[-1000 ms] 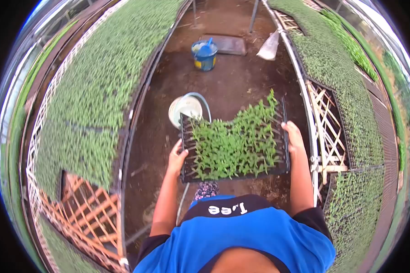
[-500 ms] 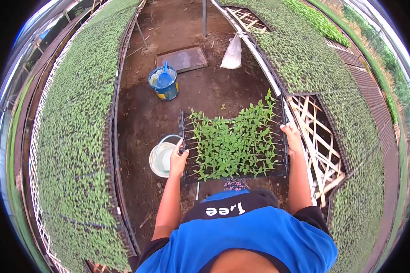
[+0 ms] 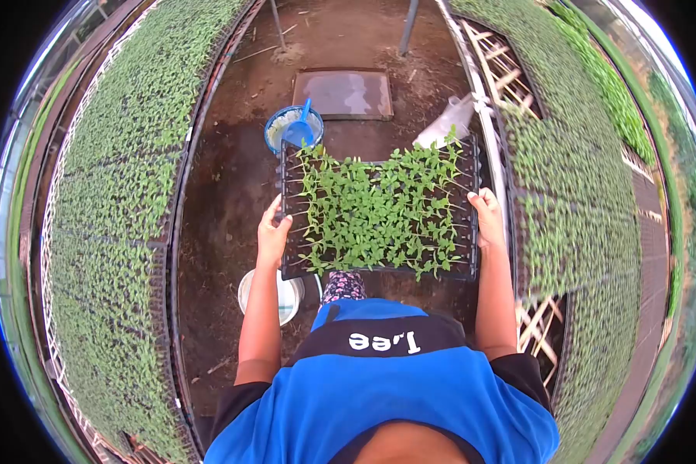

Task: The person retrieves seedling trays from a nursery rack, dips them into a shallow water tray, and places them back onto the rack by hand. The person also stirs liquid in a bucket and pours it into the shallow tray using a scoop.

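Note:
A black seedling tray [image 3: 305, 268] full of leafy green seedlings [image 3: 379, 213] is held out in front of my body. My left hand [image 3: 271, 236] grips its left edge, thumb toward the top side. At the opposite edge, my right hand [image 3: 488, 218] has hold of the tray in the same way. The fingers beneath the tray are partly hidden. Toward the two side edges the plants lean over, their pale stems showing. Beyond the tray's far left corner stands a blue bucket [image 3: 272, 138] with a blue scoop [image 3: 301, 127] in it.
A white bucket [image 3: 288, 300] stands on the soil below my left forearm. Ahead lie a shallow water-filled pan [image 3: 344, 93] and a white sack [image 3: 445, 124]. Seedling beds run along the left [image 3: 108, 255] and right [image 3: 588, 240], with wooden lattice [image 3: 537, 329] showing at right. Metal posts [image 3: 409, 27] rise ahead.
Both hands and the tray have shifted forward and slightly left in view. The tray now covers part of the blue bucket, and the pan, sack and white bucket appear nearer as I advance.

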Available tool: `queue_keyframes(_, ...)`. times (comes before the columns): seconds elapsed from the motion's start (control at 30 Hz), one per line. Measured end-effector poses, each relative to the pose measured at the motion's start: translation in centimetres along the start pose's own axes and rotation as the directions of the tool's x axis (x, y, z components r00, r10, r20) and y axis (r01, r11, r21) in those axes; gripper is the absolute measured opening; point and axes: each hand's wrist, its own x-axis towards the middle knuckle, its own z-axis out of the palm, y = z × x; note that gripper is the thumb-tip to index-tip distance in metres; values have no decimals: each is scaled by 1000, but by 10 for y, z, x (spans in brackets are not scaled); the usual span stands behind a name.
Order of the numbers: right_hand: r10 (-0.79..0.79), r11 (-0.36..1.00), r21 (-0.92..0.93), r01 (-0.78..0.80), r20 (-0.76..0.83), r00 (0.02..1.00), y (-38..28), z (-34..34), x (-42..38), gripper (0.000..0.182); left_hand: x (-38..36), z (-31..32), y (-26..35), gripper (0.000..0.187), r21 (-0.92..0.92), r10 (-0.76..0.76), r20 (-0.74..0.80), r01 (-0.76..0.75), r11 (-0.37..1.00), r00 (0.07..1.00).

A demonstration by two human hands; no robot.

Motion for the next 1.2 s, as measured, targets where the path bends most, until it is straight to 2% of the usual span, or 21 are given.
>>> queue_keyframes(0.13, 5, 1000, 19, -6, 39, 999, 15, 31, 123, 15, 106, 15, -4, 48, -84, -56, -32, 53, 995, 998)
queue_keyframes(0.23, 58, 998, -14, -58, 63, 996, 30, 52, 214, 16, 203, 15, -35, 48, 33, 42, -60, -40, 999, 997)
queue_keyframes(0.27, 38, 997, -65, -34, 59, 998, 32, 62, 243, 16, 233, 17, -34, 48, -10, -16, -69, 16, 1000, 998)
queue_keyframes(0.3, 15, 993, -119, -9, 55, 998, 31, 73, 270, 16, 267, 18, -35, 48, 81, 0, -74, 6, 997, 997)
queue_keyframes(0.33, -4, 983, -182, 14, 57, 998, 28, 80, 300, 16, 300, 20, -38, 48, 83, 11, -76, -4, 997, 997)
queue_keyframes(0.47, 37, 987, -157, -31, 37, 999, 13, 120, 413, 18, 419, 39, -15, 49, 227, -82, -100, 103, 969, 992)
queue_keyframes(0.5, -24, 978, -207, 32, 43, 999, 14, 125, 441, 19, 446, 41, -15, 49, 208, -89, -93, 107, 972, 992)
queue_keyframes(0.57, -19, 963, -267, 26, 30, 999, 12, 137, 497, 20, 506, 50, -19, 49, 164, -92, -84, 105, 981, 992)
queue_keyframes(0.6, -20, 958, -284, 30, 39, 999, 12, 141, 525, 20, 531, 61, -8, 43, 93, -66, -58, 71, 993, 996)
queue_keyframes(0.73, -24, 933, -357, 43, 59, 998, 30, 156, 637, 21, 635, 84, -25, 25, 254, -2, -132, 35, 967, 991)
queue_keyframes(0.77, -30, 923, -382, 52, 62, 998, 34, 161, 665, 21, 663, 85, -36, 20, 249, -114, -136, 145, 958, 984)
queue_keyframes(0.83, 28, 952, -307, -1, 81, 996, 47, 174, 723, 24, 716, 89, -62, 17, 359, -150, -148, 195, 913, 977)
queue_keyframes(0.9, 159, 900, -422, -110, 83, 984, 74, 172, 786, 25, 764, 100, -87, 18, 448, -173, -193, 244, 860, 966)
queue_keyframes(0.93, 160, 906, -405, -120, 67, 985, 92, 176, 810, 26, 782, 99, -102, 18, 499, -191, -208, 273, 823, 959)
queue_keyframes(1.07, 159, 873, -479, -91, 104, 982, 188, 178, 915, 26, 863, 107, -181, 20, 363, -340, -287, 430, 827, 895)
queue_keyframes(1.17, 46, 787, -617, -31, 8, 999, 271, 189, 974, 25, 915, 107, -249, 21, 465, -293, -336, 428, 775, 895)
queue_keyframes(1.2, 229, 822, -533, -200, -13, 973, 287, 193, 992, 25, 930, 106, -276, 21, 509, -266, -336, 412, 756, 904)
